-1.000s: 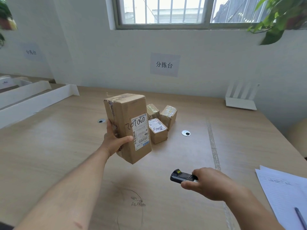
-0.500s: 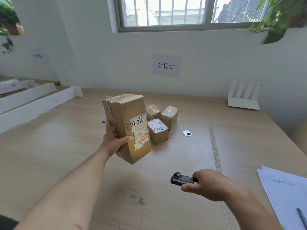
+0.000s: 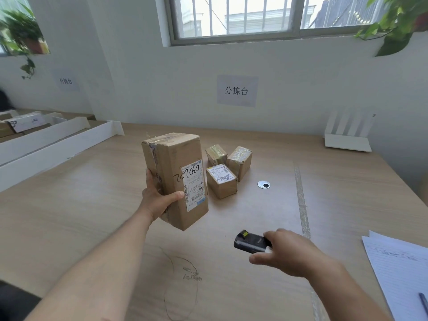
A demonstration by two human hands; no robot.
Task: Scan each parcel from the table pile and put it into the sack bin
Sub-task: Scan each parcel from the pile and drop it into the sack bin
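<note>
Left hand: fingers clamped round tall cardboard parcel, lifted just left of the three-parcel pile.
Right hand: fingers curled around black handheld scanner, nearer than the pile.

From here I have the left hand holding the tall parcel on end above the middle of the worktop; just behind and right of it three small parcels cluster on the worktop, two at the back, one in front; a cable grommet lies right of them; the right hand holds the scanner nearer me, right of the tall parcel and apart from it; a wire loop lies between the arms; paper sheets lie far right, a pen on them; a router stands back right by the wall; long trays run along the left.
</note>
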